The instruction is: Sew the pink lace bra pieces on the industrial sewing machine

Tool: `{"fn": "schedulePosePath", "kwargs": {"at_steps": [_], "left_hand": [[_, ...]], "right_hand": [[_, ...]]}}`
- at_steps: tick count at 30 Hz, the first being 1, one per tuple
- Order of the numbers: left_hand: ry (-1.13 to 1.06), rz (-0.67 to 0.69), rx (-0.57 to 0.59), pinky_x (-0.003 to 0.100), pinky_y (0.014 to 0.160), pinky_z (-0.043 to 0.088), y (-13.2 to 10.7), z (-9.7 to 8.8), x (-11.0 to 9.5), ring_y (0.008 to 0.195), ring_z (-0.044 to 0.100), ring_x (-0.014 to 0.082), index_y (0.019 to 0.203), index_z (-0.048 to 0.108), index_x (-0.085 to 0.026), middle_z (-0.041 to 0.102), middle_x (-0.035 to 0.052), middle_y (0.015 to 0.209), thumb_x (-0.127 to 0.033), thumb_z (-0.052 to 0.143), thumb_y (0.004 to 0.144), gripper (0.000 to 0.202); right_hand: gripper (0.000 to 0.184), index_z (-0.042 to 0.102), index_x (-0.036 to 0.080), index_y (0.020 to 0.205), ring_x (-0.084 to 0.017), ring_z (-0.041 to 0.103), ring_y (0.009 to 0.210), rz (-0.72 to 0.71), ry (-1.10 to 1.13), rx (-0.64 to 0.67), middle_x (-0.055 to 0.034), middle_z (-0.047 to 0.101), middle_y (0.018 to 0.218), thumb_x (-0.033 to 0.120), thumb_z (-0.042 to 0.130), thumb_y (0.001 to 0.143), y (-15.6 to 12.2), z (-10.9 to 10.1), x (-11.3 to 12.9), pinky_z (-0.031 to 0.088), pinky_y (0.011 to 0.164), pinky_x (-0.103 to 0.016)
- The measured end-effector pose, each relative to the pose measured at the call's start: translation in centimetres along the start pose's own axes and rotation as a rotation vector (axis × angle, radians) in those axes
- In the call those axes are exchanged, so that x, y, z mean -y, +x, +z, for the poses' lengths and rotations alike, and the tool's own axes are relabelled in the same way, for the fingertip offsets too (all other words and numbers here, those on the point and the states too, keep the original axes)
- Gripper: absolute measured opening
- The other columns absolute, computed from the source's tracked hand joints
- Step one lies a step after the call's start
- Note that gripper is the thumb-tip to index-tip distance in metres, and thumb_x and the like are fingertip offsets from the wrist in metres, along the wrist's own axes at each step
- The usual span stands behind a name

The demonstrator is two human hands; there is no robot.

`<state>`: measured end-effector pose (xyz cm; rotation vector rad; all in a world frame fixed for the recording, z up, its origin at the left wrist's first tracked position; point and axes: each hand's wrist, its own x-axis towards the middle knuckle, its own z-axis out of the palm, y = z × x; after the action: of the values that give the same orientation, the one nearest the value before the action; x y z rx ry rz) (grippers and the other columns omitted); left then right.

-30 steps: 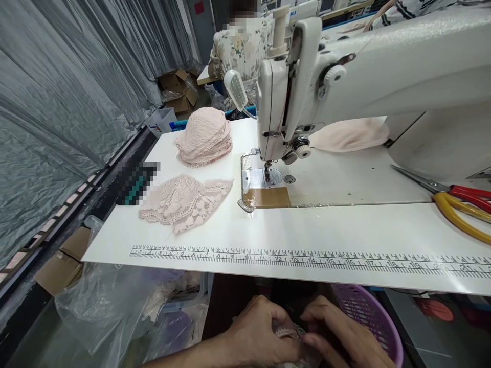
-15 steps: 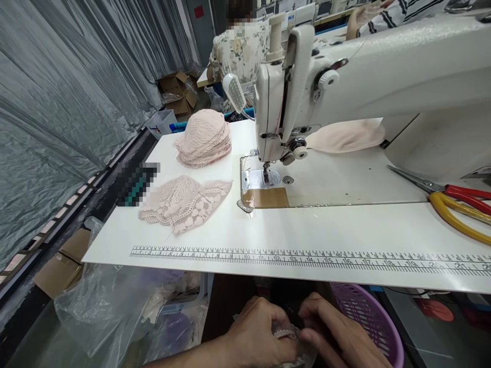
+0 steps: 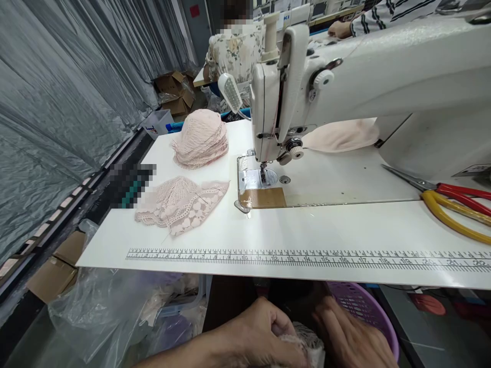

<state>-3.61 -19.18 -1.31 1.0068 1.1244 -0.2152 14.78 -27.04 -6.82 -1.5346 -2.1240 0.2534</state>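
Observation:
Below the table's front edge, my left hand [image 3: 264,332] is closed around a bunched, pale, lacy piece of fabric [image 3: 312,341]. To its right is my right hand [image 3: 351,332], fingers curled downward and their tips hidden; what they hold, if anything, I cannot make out. On the white table [image 3: 345,230] lies a pale pink lace bra cup [image 3: 184,202] with loose threads. Behind it sits a stack of similar pink lace cups [image 3: 203,138]. The sewing machine [image 3: 264,112] stands with its presser foot [image 3: 263,173] over the metal needle plate.
Scissors [image 3: 437,191] with red and yellow handles lie at the right. Pink fabric [image 3: 341,135] rests behind the needle area. A purple basket [image 3: 368,312] stands under the table, clear plastic bags [image 3: 107,312] at lower left. Two co-workers, one in a floral top [image 3: 236,48], are beyond.
My right hand has moved slightly right and down, away from my left. The pale lacy fabric shows more between them. The view has shifted slightly.

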Motion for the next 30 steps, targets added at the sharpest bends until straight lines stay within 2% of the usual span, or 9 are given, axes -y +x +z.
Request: {"fn": "schedulePosePath", "kwargs": {"at_steps": [3, 5, 8, 11, 15, 18, 21, 25, 30], "left_hand": [[0.078, 0.09, -0.034, 0.019, 0.045, 0.028, 0.1, 0.0, -0.1, 0.049, 0.041, 0.0079, 0.069, 0.068, -0.01, 0.05, -0.0042, 0.051, -0.032, 0.07, 0.053, 0.027], [0.214, 0.17, -0.108, 0.019, 0.049, 0.032, 0.1, 0.0, -0.3, 0.054, 0.045, 0.0097, 0.073, 0.071, -0.009, 0.053, -0.0025, 0.055, -0.029, 0.066, 0.06, 0.024], [0.455, 0.257, -0.192, 0.02, 0.057, 0.036, -0.2, 0.2, -0.7, 0.058, 0.047, 0.0107, 0.076, 0.074, -0.014, 0.057, -0.0023, 0.057, -0.024, 0.064, 0.065, 0.018], [0.546, 0.328, -0.217, 0.019, 0.061, 0.036, -0.6, 0.3, -0.7, 0.057, 0.048, 0.0099, 0.079, 0.075, -0.016, 0.06, -0.0027, 0.059, -0.021, 0.062, 0.069, 0.017], [0.574, 0.356, -0.246, 0.019, 0.06, 0.036, -0.6, 0.0, -0.3, 0.056, 0.051, 0.0101, 0.079, 0.075, -0.016, 0.063, -0.0014, 0.059, -0.018, 0.061, 0.069, 0.017], [0.603, 0.386, -0.257, 0.019, 0.063, 0.036, -0.5, -0.2, 0.2, 0.06, 0.055, 0.0113, 0.078, 0.074, -0.016, 0.066, -0.0006, 0.063, -0.017, 0.06, 0.07, 0.017], [0.631, 0.385, -0.258, 0.02, 0.067, 0.037, -0.4, -0.3, 0.5, 0.065, 0.057, 0.0128, 0.079, 0.074, -0.018, 0.067, -0.0004, 0.067, -0.019, 0.059, 0.071, 0.017], [0.624, 0.376, -0.252, 0.021, 0.068, 0.036, -0.6, -0.2, 0.5, 0.064, 0.054, 0.0121, 0.077, 0.073, -0.018, 0.063, -0.0019, 0.063, -0.019, 0.06, 0.071, 0.015], [0.528, 0.349, -0.183, 0.018, 0.05, 0.028, -0.8, -0.3, -0.2, 0.051, 0.04, 0.007, 0.066, 0.069, -0.012, 0.042, -0.0059, 0.05, -0.021, 0.062, 0.067, 0.011]], "right_hand": [[0.018, 0.042, 0.024, 0.078, -0.013, 0.056, 0.045, 0.129, 0.01, -0.034, 0.0003, 0.056, 0.062, 0.021, 0.034, 0.094, -0.6, 0.0, -1.6, 0.039, 0.039, -0.021], [0.019, 0.044, 0.024, 0.083, -0.012, 0.059, 0.049, 0.167, 0.057, -0.009, 0.0023, 0.057, 0.062, 0.024, 0.032, 0.098, -0.3, -0.7, -1.8, 0.046, 0.045, -0.02], [0.018, 0.05, 0.025, 0.097, -0.013, 0.067, 0.069, 0.135, 0.23, 0.045, 0.001, 0.064, 0.074, 0.034, 0.034, 0.099, 1.0, -1.9, -0.7, 0.052, 0.062, -0.019], [0.021, 0.055, 0.027, 0.102, -0.014, 0.067, 0.076, 0.096, 0.464, 0.153, 0.0006, 0.067, 0.083, 0.043, 0.043, 0.095, 2.4, -2.7, 0.9, 0.052, 0.064, -0.02], [0.011, 0.056, 0.025, 0.081, -0.012, 0.062, 0.066, 0.097, 0.561, 0.32, 0.0031, 0.061, 0.076, 0.03, 0.055, 0.09, 3.0, -2.7, 1.7, 0.048, 0.058, -0.019], [0.018, 0.051, 0.023, 0.075, -0.011, 0.06, 0.066, 0.128, 0.589, 0.328, 0.003, 0.059, 0.076, 0.018, 0.048, 0.092, 2.7, -2.5, 1.3, 0.046, 0.058, -0.019], [0.019, 0.048, 0.024, 0.075, -0.011, 0.058, 0.066, 0.152, 0.607, 0.325, 0.003, 0.057, 0.075, 0.018, 0.043, 0.093, 2.5, -2.6, 1.0, 0.046, 0.057, -0.018], [0.015, 0.048, 0.025, 0.083, -0.012, 0.059, 0.072, 0.129, 0.643, 0.293, 0.0006, 0.057, 0.082, 0.019, 0.041, 0.094, 2.7, -2.8, 1.4, 0.048, 0.064, -0.02], [0.024, 0.042, 0.025, 0.079, -0.011, 0.056, 0.066, 0.08, 0.799, 0.238, 0.001, 0.055, 0.077, 0.03, 0.03, 0.099, 3.2, -3.1, 2.8, 0.047, 0.061, -0.018]]}}
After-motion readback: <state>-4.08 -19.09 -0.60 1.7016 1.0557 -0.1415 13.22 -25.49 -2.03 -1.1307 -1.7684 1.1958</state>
